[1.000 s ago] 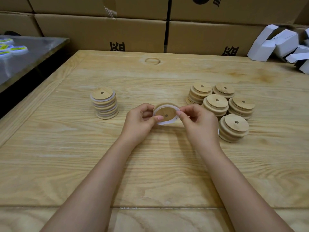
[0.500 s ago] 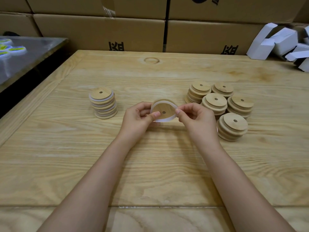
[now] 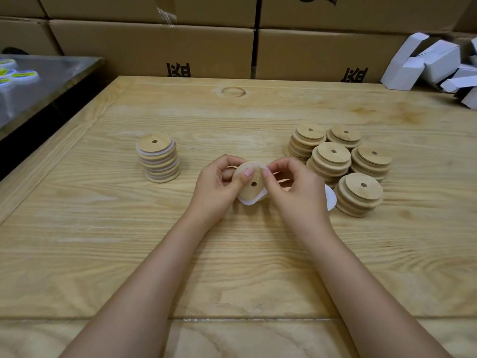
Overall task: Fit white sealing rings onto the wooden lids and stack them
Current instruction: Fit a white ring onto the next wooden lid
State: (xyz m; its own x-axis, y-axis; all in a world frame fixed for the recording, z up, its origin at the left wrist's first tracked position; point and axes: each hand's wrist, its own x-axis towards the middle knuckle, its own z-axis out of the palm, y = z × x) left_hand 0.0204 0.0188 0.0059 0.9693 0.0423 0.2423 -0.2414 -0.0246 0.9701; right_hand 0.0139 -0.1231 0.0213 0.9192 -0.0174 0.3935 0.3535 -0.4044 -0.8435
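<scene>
Thumbs have crept onto the lid (image 3: 255, 191) since a moment ago, and the ring (image 3: 247, 202) now sags off its near edge. Fingers of my left hand (image 3: 214, 187) and right hand (image 3: 299, 192) pinch both; half-seated, I judge. The ringed stack (image 3: 158, 158) sits left of the lid, bare lids (image 3: 333, 161) right.

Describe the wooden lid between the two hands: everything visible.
The wooden lid is a round disc of pale wood with a small dark hole near its centre. It is held over the table, its face tilted towards the camera. The left hand grips its left side, thumb on the face; the right hand pinches its upper right rim. A white sealing ring hangs loosely round its lower edge, not seated.
</scene>
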